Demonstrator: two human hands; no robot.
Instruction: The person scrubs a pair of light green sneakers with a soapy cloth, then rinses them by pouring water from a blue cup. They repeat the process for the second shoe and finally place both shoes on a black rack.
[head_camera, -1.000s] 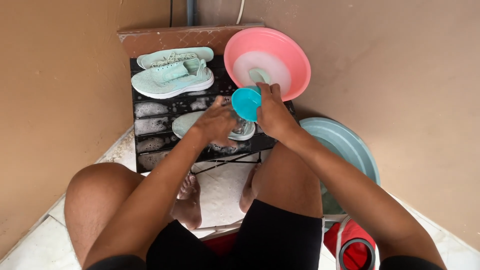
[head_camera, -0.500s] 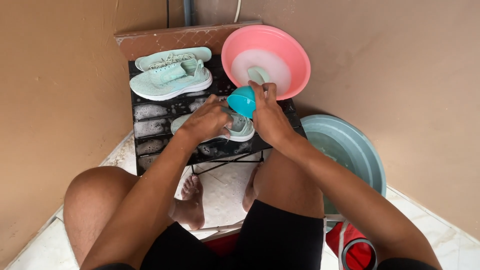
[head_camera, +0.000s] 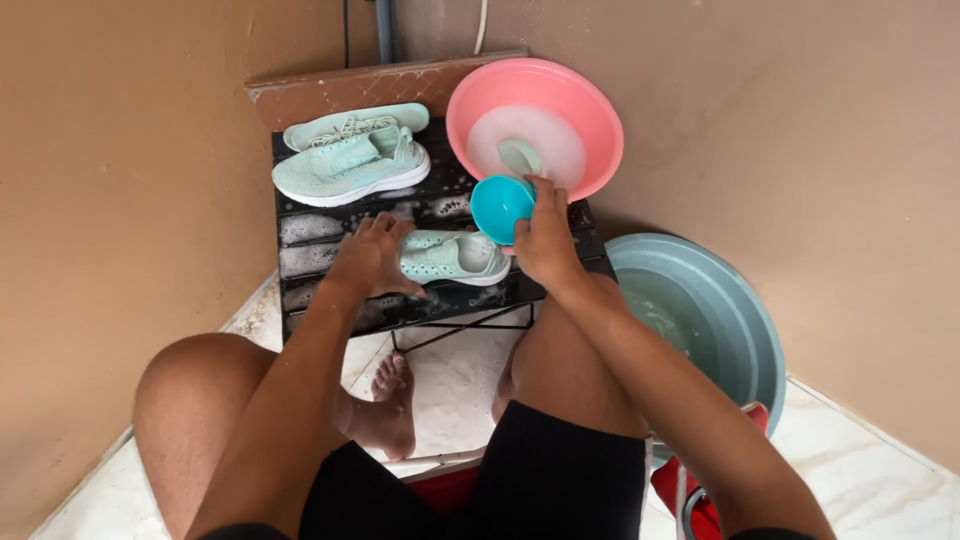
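Left hand (head_camera: 372, 258) pressed flat, fingers spread, on the heel end of a mint shoe (head_camera: 452, 257) lying on a soapy black slatted rack (head_camera: 330, 235). Right hand (head_camera: 547, 240) clenched around a small turquoise scoop (head_camera: 499, 207), just above the shoe's toe. Beyond the scoop, a tilted pink basin (head_camera: 560, 95) with suds. Farther from the left hand, a second mint shoe (head_camera: 345, 165). Beside the right forearm, a grey-green tub (head_camera: 735, 320).

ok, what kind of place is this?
Likely a home wash corner, maybe outdoors: tiled floor between plain walls, pink basin of suds, grey-green tub of water, soapy shoe on a black rack.
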